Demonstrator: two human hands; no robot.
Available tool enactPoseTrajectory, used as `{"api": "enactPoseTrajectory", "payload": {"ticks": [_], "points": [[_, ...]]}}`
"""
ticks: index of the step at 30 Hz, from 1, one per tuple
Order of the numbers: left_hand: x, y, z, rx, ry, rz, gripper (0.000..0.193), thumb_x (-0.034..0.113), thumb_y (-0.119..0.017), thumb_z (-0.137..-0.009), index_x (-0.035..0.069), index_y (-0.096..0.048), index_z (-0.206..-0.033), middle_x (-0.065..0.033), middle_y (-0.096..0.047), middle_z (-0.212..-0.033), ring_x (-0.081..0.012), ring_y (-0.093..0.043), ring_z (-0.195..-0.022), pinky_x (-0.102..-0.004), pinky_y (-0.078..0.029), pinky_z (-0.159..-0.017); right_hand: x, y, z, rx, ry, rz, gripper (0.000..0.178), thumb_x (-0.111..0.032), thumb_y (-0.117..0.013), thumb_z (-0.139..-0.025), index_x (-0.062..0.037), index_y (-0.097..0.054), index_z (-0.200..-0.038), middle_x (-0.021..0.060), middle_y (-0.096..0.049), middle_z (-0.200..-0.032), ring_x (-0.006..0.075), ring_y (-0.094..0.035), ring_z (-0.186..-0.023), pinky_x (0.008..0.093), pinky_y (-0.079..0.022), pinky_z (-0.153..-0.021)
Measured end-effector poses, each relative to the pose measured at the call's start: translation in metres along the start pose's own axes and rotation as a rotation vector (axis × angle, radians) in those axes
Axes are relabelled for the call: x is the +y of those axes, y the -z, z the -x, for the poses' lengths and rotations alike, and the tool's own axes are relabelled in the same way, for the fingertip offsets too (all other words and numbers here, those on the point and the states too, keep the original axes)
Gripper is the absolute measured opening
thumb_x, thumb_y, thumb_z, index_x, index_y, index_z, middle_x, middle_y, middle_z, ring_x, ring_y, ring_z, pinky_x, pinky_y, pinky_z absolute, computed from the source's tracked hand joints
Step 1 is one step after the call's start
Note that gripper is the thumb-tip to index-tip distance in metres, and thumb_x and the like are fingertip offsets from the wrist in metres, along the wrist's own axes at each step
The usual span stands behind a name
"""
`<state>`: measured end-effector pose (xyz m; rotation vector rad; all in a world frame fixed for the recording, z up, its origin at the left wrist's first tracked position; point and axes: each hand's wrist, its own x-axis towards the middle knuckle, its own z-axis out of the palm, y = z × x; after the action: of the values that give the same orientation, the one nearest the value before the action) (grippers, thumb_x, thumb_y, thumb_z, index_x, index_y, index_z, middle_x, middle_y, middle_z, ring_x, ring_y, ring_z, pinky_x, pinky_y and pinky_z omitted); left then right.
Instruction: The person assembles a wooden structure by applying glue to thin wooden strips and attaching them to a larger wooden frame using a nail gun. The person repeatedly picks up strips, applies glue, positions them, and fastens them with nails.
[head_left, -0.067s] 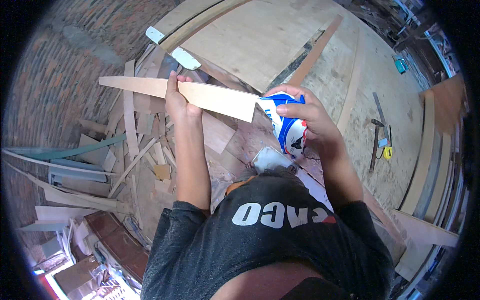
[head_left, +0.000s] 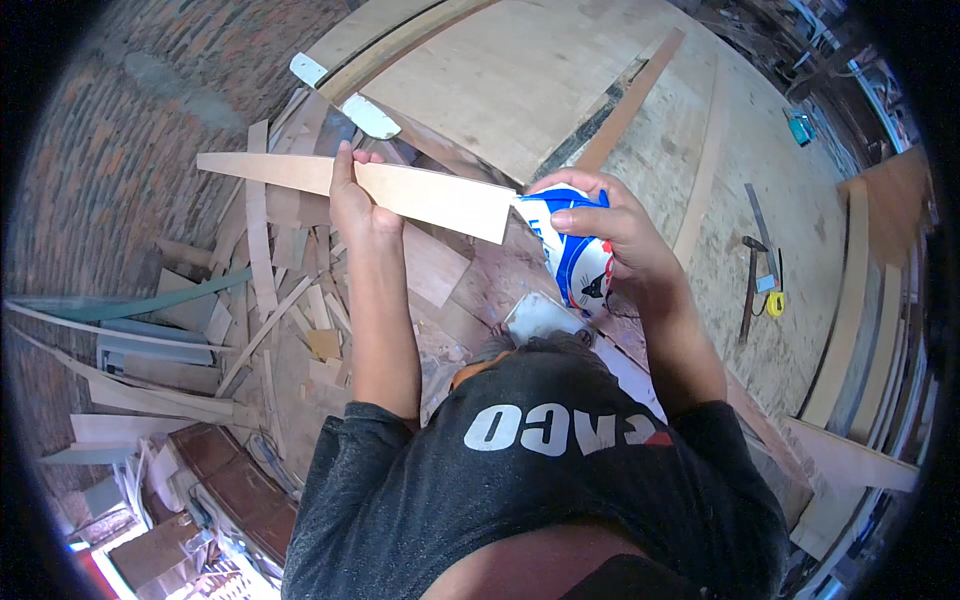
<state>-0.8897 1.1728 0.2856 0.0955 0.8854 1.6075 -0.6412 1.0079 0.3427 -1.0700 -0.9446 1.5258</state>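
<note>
Unchanged from the preceding frame: wooden strip (head_left: 400,190) at centre gripped by left hand (head_left: 352,205); blue-and-white bottle (head_left: 580,262) squeezed by right hand (head_left: 615,225).

Matt bare wood strip (head_left: 400,190); glossy plastic bottle (head_left: 578,255) (blue-white); rough sawdusted plywood sheet (head_left: 520,80).

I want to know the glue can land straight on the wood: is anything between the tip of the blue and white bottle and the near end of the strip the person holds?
Nothing visible is. The right hand tips the blue and white bottle so its tip meets the cut end of the wooden strip, which the left hand grips mid-length.
</note>
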Motion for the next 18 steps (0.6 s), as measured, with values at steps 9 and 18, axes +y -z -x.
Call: {"api": "enactPoseTrajectory", "payload": {"ticks": [9, 18], "points": [[-0.001, -0.011, -0.006, 0.021, 0.018, 0.007, 0.015, 0.015, -0.072, -0.1, 0.007, -0.062, -0.093, -0.0037, -0.062, -0.081, -0.0169, -0.063, -0.074, -0.0306, -0.06, -0.071, 0.004, 0.006, -0.003, -0.077, -0.023, 0.225, 0.045, -0.024, -0.081, -0.074, -0.0003, -0.072, -0.111, 0.0066, -0.073, -0.095, 0.0142, -0.068, -0.086, 0.0268, -0.053, -0.081], [-0.01, 0.031, -0.07, -0.073, -0.027, -0.091, 0.017, 0.021, -0.076, -0.096, 0.007, -0.066, -0.095, -0.004, -0.064, -0.086, -0.019, -0.063, -0.084, -0.0345, -0.058, -0.08, 0.06, 0.064, 0.007, 0.031, -0.023, 0.27, 0.037, -0.02, -0.087, -0.081, -0.0002, -0.075, -0.109, 0.0074, -0.075, -0.098, 0.014, -0.07, -0.088, 0.0301, -0.055, -0.081]]}}
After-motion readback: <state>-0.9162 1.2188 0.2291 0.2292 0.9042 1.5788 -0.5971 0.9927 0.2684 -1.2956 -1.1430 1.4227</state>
